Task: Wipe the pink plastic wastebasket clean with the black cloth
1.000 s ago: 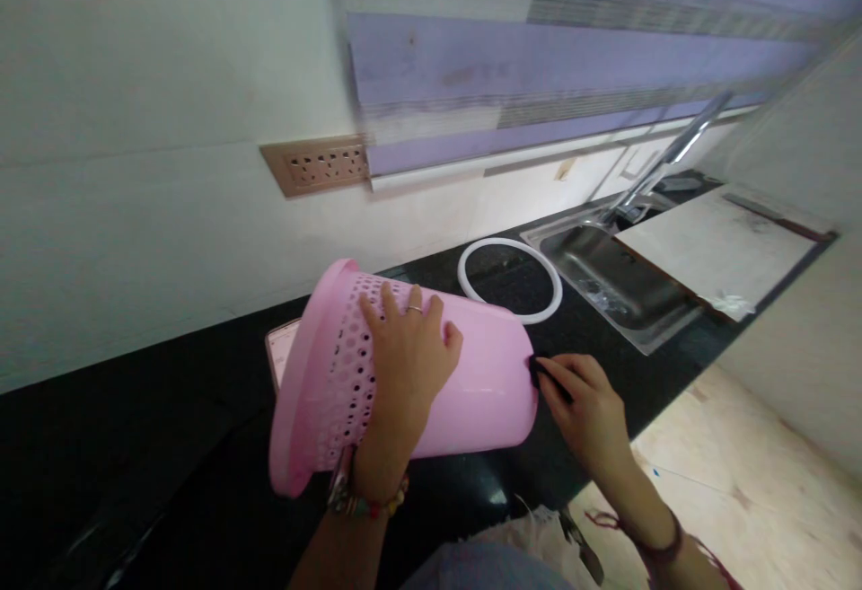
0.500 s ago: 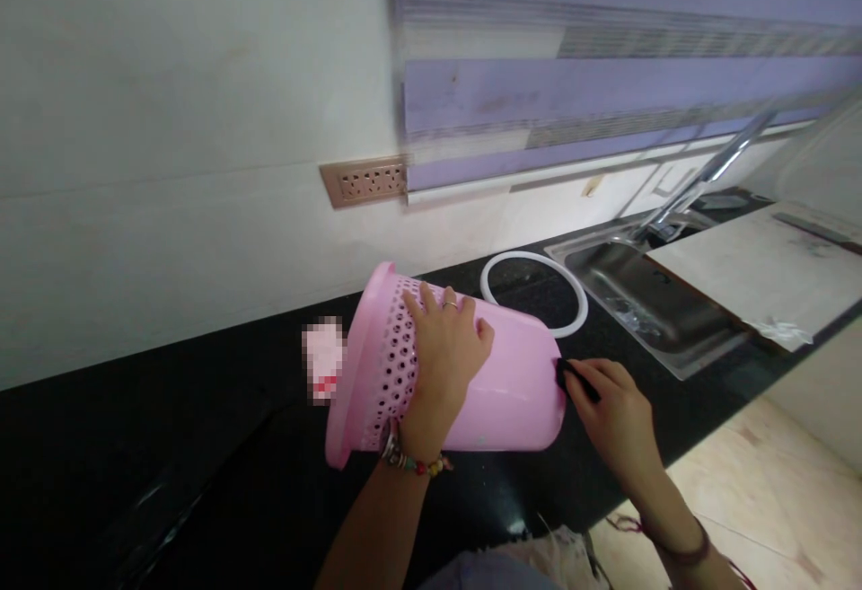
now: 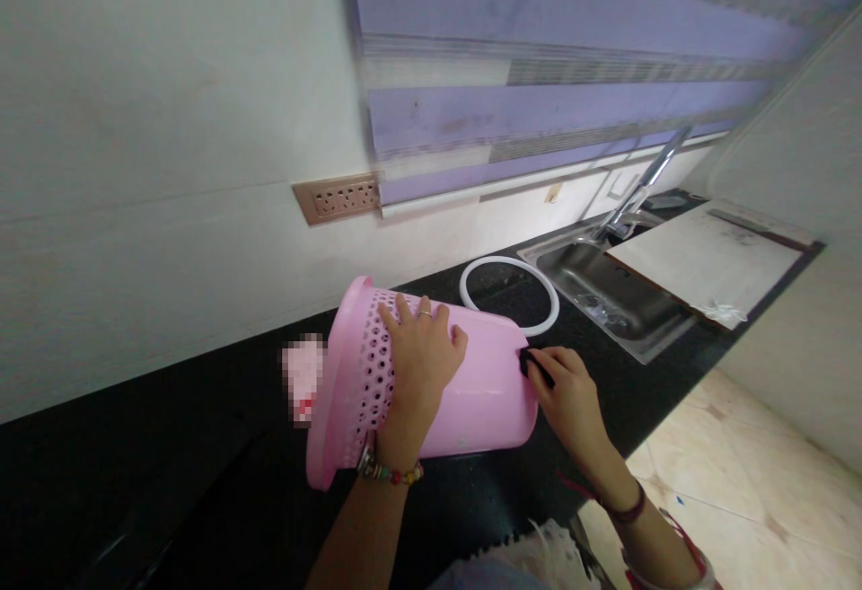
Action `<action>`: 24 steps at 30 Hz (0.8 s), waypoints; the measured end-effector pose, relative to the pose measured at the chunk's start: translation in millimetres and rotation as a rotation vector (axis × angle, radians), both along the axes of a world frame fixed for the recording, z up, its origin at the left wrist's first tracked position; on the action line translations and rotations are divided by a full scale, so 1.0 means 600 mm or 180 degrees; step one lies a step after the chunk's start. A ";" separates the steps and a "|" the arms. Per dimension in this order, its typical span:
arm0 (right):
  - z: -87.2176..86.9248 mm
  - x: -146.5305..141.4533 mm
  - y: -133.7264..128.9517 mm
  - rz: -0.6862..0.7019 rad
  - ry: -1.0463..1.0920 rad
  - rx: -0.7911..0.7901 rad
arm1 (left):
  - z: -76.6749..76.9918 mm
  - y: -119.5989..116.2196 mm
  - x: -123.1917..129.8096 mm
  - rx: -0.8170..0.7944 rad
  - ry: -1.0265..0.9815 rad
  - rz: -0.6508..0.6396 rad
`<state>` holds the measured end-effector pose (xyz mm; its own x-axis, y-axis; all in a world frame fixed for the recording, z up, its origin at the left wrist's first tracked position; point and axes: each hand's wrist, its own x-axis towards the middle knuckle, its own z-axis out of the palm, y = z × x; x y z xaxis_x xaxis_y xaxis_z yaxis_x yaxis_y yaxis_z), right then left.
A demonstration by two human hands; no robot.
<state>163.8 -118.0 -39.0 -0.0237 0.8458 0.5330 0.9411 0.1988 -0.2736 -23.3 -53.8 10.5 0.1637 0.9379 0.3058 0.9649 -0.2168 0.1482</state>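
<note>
A pink plastic wastebasket [image 3: 481, 392] lies on its side on the black counter, its perforated rim end to the left and its closed base to the right. My left hand [image 3: 421, 352] rests on top of it, fingers spread over the holes and the smooth wall. At the base end, my right hand [image 3: 566, 392] pinches a small black object [image 3: 535, 364] against the edge of the basket. It looks soft, but its exact kind is unclear. Behind the basket lies a white plastic ring [image 3: 464, 285] on the counter.
To the right is a steel sink [image 3: 599, 289] with a faucet [image 3: 650, 177], partly covered by a pale board [image 3: 707, 249] with a knife [image 3: 760, 229] on it. A wall socket [image 3: 337, 198] sits behind. The black counter [image 3: 168, 446] extends left; a blurred-out pink item [image 3: 303, 374] is near the rim.
The whole view has shifted, so the basket and hands appear further left. My right hand stays at the base end with the black object; my left hand keeps its place on the basket.
</note>
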 end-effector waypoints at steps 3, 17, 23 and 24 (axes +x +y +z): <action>-0.007 0.000 -0.013 -0.0007 0.0041 0.0048 | 0.001 -0.001 0.000 -0.0011 0.0023 0.0002; -0.004 -0.002 -0.005 -0.0168 0.0114 0.0033 | -0.002 0.003 -0.003 0.0044 0.0001 -0.0048; 0.004 -0.003 0.009 -0.0251 0.0145 -0.0025 | -0.002 -0.003 -0.006 0.0025 0.0011 -0.0074; 0.003 -0.004 0.007 -0.0237 0.0124 -0.0005 | -0.003 -0.003 -0.006 0.0031 0.0020 -0.0075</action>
<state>161.4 -113.8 -37.3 0.0601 0.8453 0.5309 0.9419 0.1281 -0.3106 -27.1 -55.8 8.9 0.1875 0.9308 0.3139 0.9604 -0.2407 0.1400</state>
